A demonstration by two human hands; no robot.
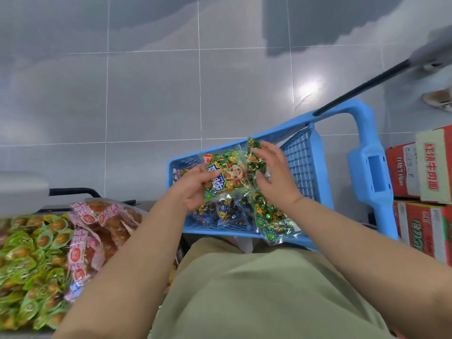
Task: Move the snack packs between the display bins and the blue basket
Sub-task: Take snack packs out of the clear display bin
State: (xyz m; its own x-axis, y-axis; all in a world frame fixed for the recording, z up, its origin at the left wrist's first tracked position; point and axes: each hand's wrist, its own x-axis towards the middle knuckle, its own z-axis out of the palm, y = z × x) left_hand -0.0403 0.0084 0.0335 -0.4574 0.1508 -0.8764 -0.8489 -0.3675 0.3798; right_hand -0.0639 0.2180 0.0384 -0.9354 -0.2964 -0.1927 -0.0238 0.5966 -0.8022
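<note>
A blue basket (303, 155) stands on the floor in front of me, holding several clear snack packs (266, 214) of green and gold wrapped candies. My left hand (193, 189) grips the left edge of a clear snack pack with a cartoon animal (230, 174), held over the basket. My right hand (274, 170) is at the pack's right side with fingers spread, touching it and another green candy pack (254, 152) behind it. To my left, display bins hold green-wrapped snacks (31, 260) and pink-labelled packs (97, 231).
Red and white cartons (420, 172) are stacked at the right beside the basket's tall blue handle (369, 162). A dark pole (362, 86) slants up to the right, near another person's shoe (437, 97). Grey tiled floor lies beyond.
</note>
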